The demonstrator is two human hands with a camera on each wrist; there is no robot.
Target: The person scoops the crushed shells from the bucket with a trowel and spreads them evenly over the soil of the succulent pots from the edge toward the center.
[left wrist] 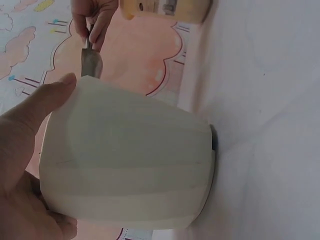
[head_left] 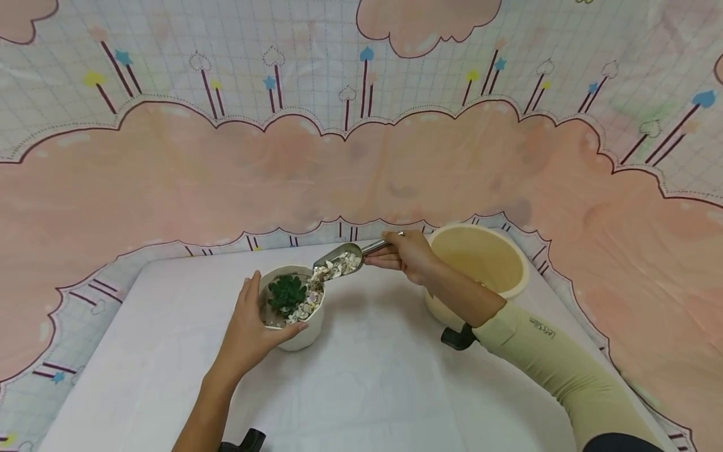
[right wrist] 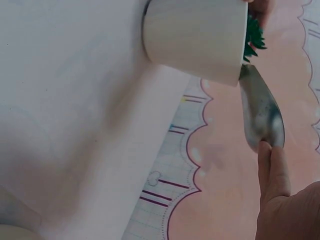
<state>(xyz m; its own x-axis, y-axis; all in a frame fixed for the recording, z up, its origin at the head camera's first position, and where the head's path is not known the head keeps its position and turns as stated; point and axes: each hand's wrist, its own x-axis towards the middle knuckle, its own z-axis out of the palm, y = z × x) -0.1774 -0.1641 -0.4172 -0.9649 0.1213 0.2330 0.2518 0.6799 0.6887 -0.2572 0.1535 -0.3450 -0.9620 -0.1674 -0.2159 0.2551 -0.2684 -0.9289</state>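
A white faceted flower pot (head_left: 307,338) stands on the table with a green succulent (head_left: 287,293) in it. My left hand (head_left: 254,323) grips the pot by its sides, thumb at the near rim and fingers at the far left. In my right hand (head_left: 411,256) is the handle of a metal scoop (left wrist: 91,61), its mouth tilted down at the pot's right rim. Pale chips, like small stones or shell bits, fill the scoop and lie in the pot's right side beside the plant. In the right wrist view, two fingers (right wrist: 272,172) extend along the underside of the scoop (right wrist: 262,110).
A cream tub (head_left: 516,292) stands at the right, partly behind my right forearm. White cloth covers the table (head_left: 384,376). Behind it hangs a pink and white patterned cloth (head_left: 282,182). A black strap piece (head_left: 459,338) shows at my right wrist.
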